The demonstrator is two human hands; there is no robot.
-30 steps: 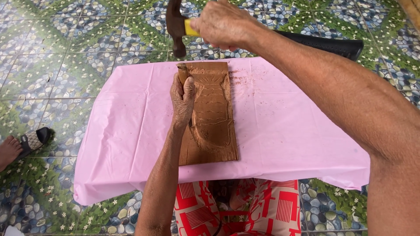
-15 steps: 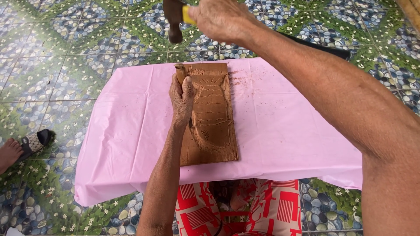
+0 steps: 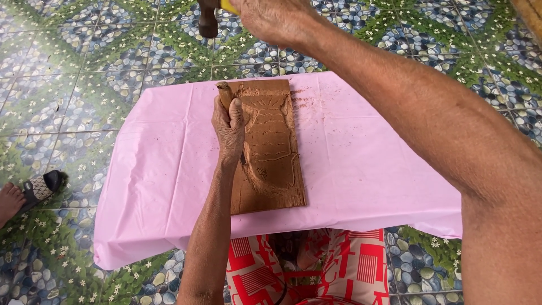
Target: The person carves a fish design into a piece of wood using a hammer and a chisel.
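Head view: carving a wooden board on a pink surface

The pink surface stands on a tiled floor. A brown wooden board lies flat on it. The left hand wraps tight around a chisel on the board. The right hand grips a hammer up high, above the board's far end.

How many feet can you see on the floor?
1. A bare foot with a patterned sandal beside it shows at the left edge, on the tiled floor. The pink cloth may hide others.
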